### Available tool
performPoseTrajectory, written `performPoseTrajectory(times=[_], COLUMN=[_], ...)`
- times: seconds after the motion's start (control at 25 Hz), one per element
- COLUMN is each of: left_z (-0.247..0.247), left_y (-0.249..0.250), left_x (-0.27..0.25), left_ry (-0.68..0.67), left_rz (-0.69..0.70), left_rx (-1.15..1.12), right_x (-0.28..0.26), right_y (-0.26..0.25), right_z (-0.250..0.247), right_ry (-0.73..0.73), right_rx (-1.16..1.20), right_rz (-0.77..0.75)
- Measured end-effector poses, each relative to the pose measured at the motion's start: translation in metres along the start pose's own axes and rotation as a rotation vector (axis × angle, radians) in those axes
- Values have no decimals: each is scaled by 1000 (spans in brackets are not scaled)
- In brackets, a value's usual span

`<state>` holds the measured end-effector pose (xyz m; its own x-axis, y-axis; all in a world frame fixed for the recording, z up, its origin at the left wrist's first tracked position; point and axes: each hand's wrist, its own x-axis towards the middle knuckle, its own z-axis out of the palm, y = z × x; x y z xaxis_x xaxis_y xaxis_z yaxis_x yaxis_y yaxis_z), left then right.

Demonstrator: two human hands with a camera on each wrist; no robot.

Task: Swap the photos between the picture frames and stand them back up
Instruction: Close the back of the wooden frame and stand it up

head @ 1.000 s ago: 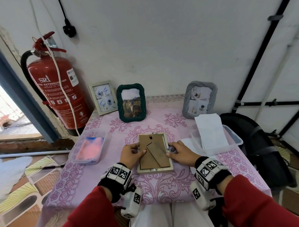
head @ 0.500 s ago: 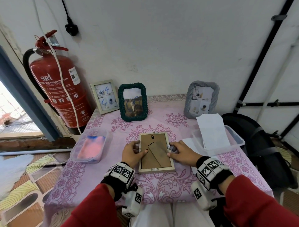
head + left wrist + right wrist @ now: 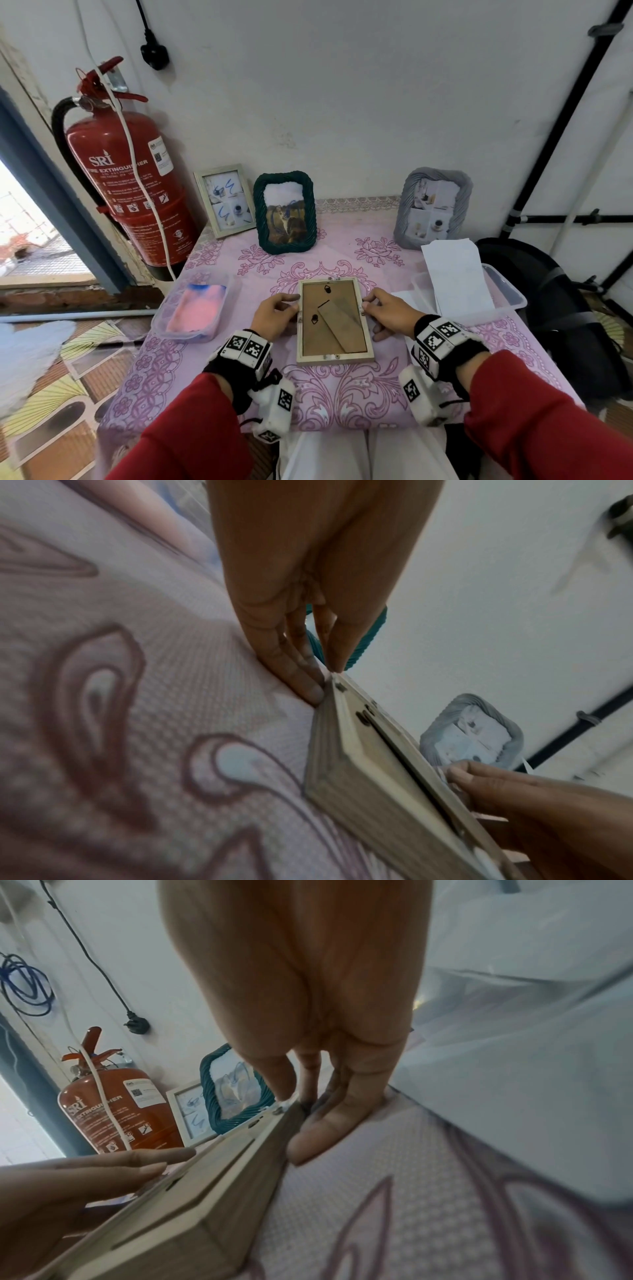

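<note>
A pale wooden picture frame point(image 3: 334, 322) lies face down in the middle of the table, its brown backing board and folded stand facing up. My left hand point(image 3: 274, 311) pinches the frame's left rim, thumb on top near a clip and fingers against the side point(image 3: 325, 680). My right hand point(image 3: 387, 313) pinches the right rim the same way point(image 3: 301, 1104). Three frames stand upright along the back wall: a white one point(image 3: 226, 200), a green rope-edged one point(image 3: 285, 212) with a cat photo, and a grey one point(image 3: 432, 207).
A clear tub point(image 3: 195, 308) with pink and blue contents sits at the left. At the right a clear bin point(image 3: 507, 294) holds white paper. A red fire extinguisher point(image 3: 126, 192) stands at the table's back left, a black bag point(image 3: 561, 308) at its right.
My left thumb has come off the backing board and now sits on the frame's left rim. The right hand stays at the right rim. The frame has not moved.
</note>
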<state>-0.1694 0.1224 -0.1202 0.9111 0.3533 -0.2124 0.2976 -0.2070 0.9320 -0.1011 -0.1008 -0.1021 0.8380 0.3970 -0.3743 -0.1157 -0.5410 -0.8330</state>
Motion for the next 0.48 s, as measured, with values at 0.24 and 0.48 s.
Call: performPoseTrajectory(times=[0.24,0.48], left_z=[-2,-1], left_y=[0,-1], left_x=[2,2], left_ry=[-59,-64], left_rz=[-36,10], left_rx=[-150,-127], right_x=[6,10], right_y=[0,4], right_z=[0,-2], right_ry=[25,39], right_rx=[-58,-2], right_rz=[15,12])
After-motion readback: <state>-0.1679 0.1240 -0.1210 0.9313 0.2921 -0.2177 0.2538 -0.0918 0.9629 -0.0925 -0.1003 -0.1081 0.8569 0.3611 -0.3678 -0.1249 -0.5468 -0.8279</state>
